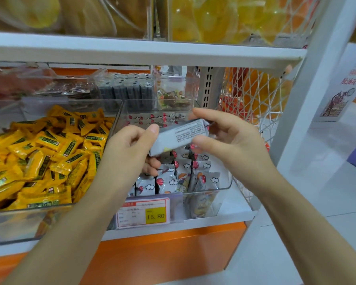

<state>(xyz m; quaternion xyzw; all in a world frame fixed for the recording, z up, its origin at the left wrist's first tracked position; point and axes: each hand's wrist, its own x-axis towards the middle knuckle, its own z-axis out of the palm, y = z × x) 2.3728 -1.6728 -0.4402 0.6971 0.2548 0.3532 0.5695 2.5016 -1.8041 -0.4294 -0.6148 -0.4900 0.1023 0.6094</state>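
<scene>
A: While pinched at both ends, held slanted just above the clear plastic bin [224, 187], right end higher and farther back: one snack packet [180, 136]. Oblong, pillow-shaped, grey-white film, faintly crinkled, fine black print across the upturned face.

B: Gripped how?

A: Between two bare hands. At the near-left end, left hand [127, 149], thumb [153, 130] pressed on top, remaining fingers [152, 164] curled beneath. At the far-right end, right hand [232, 140], forefinger [206, 114] stretched along the upper edge, thumb [203, 141] set against the lower edge, other fingers of that hand mostly hidden behind the packet. Pinching on both sides.

B: And underneath?

A: Inside that bin, matching packets [173, 179] standing on edge in rows, same grey film, printed with red balloons and white clouds; too crowded and overlapped for a sure count.

B: Other stock nearby?

A: To the left, second clear bin [19, 223], heaped with yellow candy wrappers [49, 153]: glossy, small, rectangular, dark green labels, far too many to number. Behind, dark grey flat packs [127, 92] upright in one row, plus one small clear box [174, 95] of mixed sweets.

B: Fixtures?

A: At the front, one price tag [144, 212], red-bordered card with a yellow patch reading 15.80. Overhead, white metal shelf [144, 52], flat and painted. At the right side, white wire mesh [255, 95] in a diamond pattern. Underneath, smooth orange panel [173, 247].
</scene>
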